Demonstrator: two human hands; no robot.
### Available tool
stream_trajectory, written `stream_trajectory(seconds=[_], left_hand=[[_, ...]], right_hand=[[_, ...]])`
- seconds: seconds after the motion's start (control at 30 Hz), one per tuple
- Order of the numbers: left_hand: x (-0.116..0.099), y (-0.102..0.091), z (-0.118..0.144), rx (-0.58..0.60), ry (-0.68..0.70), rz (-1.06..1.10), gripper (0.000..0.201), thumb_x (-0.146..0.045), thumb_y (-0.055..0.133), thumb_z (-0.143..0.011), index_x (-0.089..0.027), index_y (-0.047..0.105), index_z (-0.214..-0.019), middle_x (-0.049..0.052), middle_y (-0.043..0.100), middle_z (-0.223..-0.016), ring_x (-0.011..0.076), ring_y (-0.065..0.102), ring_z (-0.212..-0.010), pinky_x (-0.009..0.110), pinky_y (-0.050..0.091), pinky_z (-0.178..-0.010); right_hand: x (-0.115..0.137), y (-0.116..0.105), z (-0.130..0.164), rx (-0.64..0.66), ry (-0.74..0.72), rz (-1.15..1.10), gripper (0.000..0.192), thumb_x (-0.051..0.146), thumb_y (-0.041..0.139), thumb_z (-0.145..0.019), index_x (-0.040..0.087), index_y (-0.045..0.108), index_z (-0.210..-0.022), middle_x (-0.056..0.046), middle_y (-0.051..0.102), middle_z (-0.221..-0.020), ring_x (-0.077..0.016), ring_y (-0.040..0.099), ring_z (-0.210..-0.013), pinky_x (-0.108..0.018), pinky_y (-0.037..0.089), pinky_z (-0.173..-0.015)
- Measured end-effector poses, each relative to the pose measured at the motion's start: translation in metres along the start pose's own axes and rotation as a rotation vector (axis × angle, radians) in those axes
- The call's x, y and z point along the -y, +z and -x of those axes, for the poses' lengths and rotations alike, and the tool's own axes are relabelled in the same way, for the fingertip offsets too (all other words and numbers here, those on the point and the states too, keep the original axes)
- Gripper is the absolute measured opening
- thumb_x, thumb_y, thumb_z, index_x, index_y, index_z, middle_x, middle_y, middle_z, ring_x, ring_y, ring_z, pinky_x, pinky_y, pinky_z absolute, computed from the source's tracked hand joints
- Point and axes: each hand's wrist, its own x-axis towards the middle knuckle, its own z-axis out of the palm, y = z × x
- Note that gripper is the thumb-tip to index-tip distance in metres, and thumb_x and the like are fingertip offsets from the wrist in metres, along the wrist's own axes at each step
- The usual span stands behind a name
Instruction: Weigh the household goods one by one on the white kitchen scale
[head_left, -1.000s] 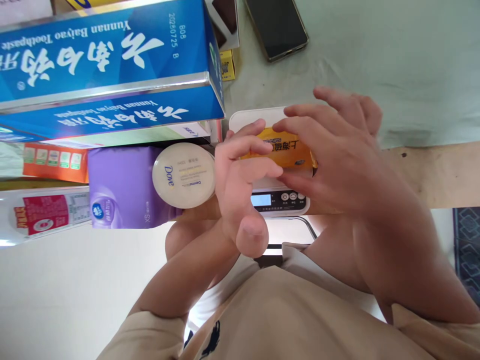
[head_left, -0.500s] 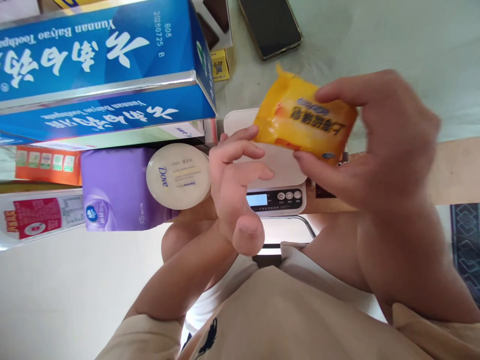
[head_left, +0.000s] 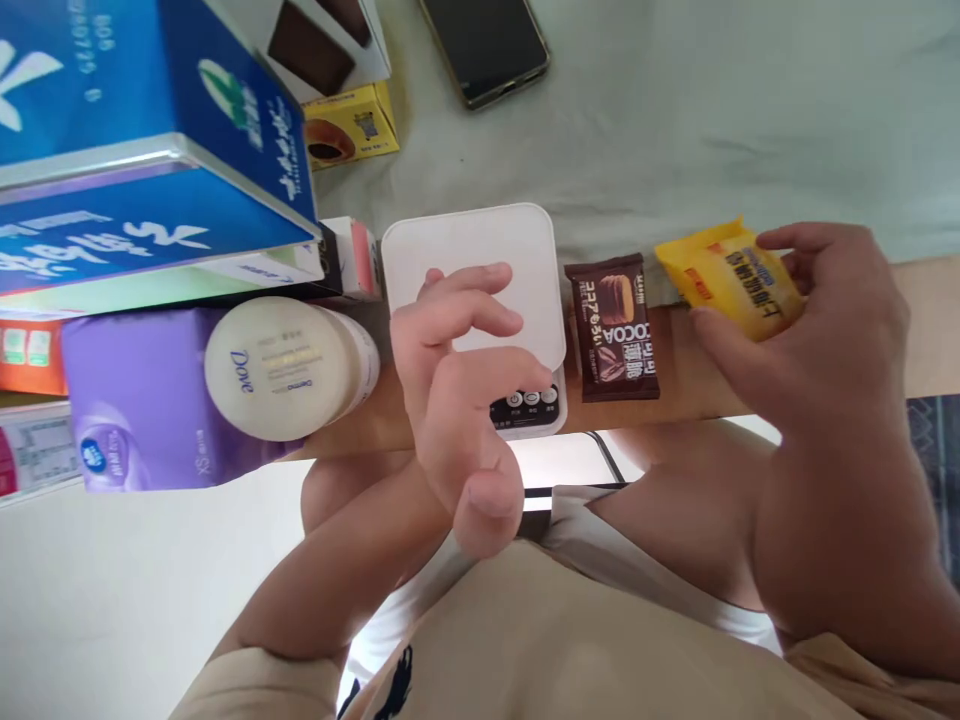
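My right hand grips a yellow soap packet by its right end, thumb on the near edge and fingers on the far one. The packet is low over the table's right part; whether it touches the surface I cannot tell. Left of it lies a brown cocoa biscuit packet. My left hand hovers over a white kitchen scale, fingers apart and curled, holding nothing. It covers the scale's display, while some of the buttons show.
At the left stand a large blue toothpaste box, a purple tissue pack and a cream jar. A small yellow box sits behind them. A phone lies at the back on the pale green cloth.
The soap packet has moved right and down in my right hand, away from above the scale. The view has shifted right, and the cocoa biscuit packet now shows. My left hand stays open near the scale.
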Motion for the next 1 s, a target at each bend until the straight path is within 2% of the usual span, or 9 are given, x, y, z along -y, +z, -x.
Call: stream_trajectory(seconds=[0.1,0.17,0.23,0.4,0.5,0.63,0.7,0.8,1.0], left_hand=[[-0.001,0.007,0.002,-0.010,0.005,0.032,0.039,-0.049,0.030,-0.095,-0.024,0.056,-0.081,0.007,0.052,-0.090,0.0283,0.063,-0.102,0.061,0.045,-0.106],[-0.001,0.010,0.003,-0.005,0.014,0.046,0.039,-0.047,0.028,-0.095,-0.024,0.056,-0.082,0.006,0.051,-0.090,0.0279,0.062,-0.102,0.060,0.044,-0.106],[-0.001,0.011,0.004,0.012,0.030,0.056,0.039,-0.047,0.027,-0.096,-0.024,0.056,-0.083,0.006,0.050,-0.090,0.0281,0.061,-0.101,0.060,0.043,-0.105],[0.000,0.011,0.004,0.030,0.018,0.086,0.037,-0.049,0.030,-0.094,-0.024,0.055,-0.083,0.006,0.049,-0.092,0.0287,0.058,-0.100,0.060,0.039,-0.106],[0.003,0.009,0.004,0.030,0.042,0.081,0.038,-0.048,0.029,-0.094,-0.024,0.056,-0.083,0.007,0.049,-0.090,0.0278,0.058,-0.097,0.057,0.042,-0.104],[0.005,0.005,0.004,0.025,0.050,0.043,0.038,-0.048,0.027,-0.093,-0.026,0.056,-0.084,0.007,0.050,-0.090,0.0287,0.058,-0.096,0.060,0.043,-0.102],[0.005,0.003,0.004,0.024,0.049,0.030,0.038,-0.049,0.027,-0.093,-0.026,0.055,-0.083,0.007,0.050,-0.090,0.0286,0.059,-0.096,0.061,0.045,-0.101],[0.001,0.001,0.003,0.021,0.034,0.002,0.039,-0.049,0.026,-0.094,-0.025,0.054,-0.082,0.006,0.051,-0.089,0.0269,0.061,-0.098,0.058,0.046,-0.104],[-0.014,-0.004,0.002,-0.005,0.066,0.016,0.038,-0.046,0.028,-0.097,-0.025,0.054,-0.079,0.006,0.053,-0.091,0.0254,0.064,-0.098,0.057,0.049,-0.104]], right_hand=[[0.014,-0.006,0.006,0.115,-0.030,0.005,0.066,0.042,0.075,-0.062,0.025,0.059,-0.124,-0.010,0.067,-0.111,-0.0255,0.065,-0.097,-0.045,0.053,-0.083],[0.018,-0.009,0.007,0.236,0.000,-0.036,0.060,0.046,0.069,-0.070,0.026,0.058,-0.125,-0.009,0.066,-0.104,-0.0235,0.064,-0.091,-0.044,0.053,-0.079],[0.018,-0.010,0.006,0.291,0.033,-0.112,0.052,0.046,0.062,-0.077,0.025,0.057,-0.125,-0.007,0.066,-0.097,-0.0197,0.063,-0.083,-0.041,0.052,-0.076],[0.012,-0.006,0.003,0.252,0.045,-0.215,0.041,0.030,0.057,-0.082,0.023,0.060,-0.122,-0.003,0.066,-0.093,-0.0120,0.059,-0.074,-0.033,0.048,-0.073],[0.013,-0.006,0.002,0.242,0.031,-0.261,0.039,0.027,0.058,-0.081,0.022,0.061,-0.120,-0.001,0.064,-0.088,-0.0100,0.057,-0.070,-0.031,0.048,-0.073],[0.017,-0.008,0.001,0.220,0.048,-0.289,0.040,0.026,0.060,-0.077,0.023,0.062,-0.117,0.000,0.065,-0.084,-0.0082,0.055,-0.063,-0.030,0.048,-0.070],[0.018,-0.009,-0.001,0.184,0.101,-0.282,0.040,0.027,0.062,-0.075,0.023,0.064,-0.114,0.001,0.065,-0.082,-0.0075,0.054,-0.060,-0.029,0.047,-0.067],[0.020,-0.008,-0.005,0.034,0.120,-0.294,0.035,0.029,0.062,-0.074,0.021,0.067,-0.107,0.001,0.062,-0.075,-0.0071,0.051,-0.058,-0.028,0.045,-0.063],[0.040,-0.009,-0.001,-0.290,-0.157,-0.443,0.025,0.024,0.054,-0.074,0.018,0.066,-0.095,0.000,0.050,-0.069,-0.0073,0.045,-0.061,-0.026,0.035,-0.056]])
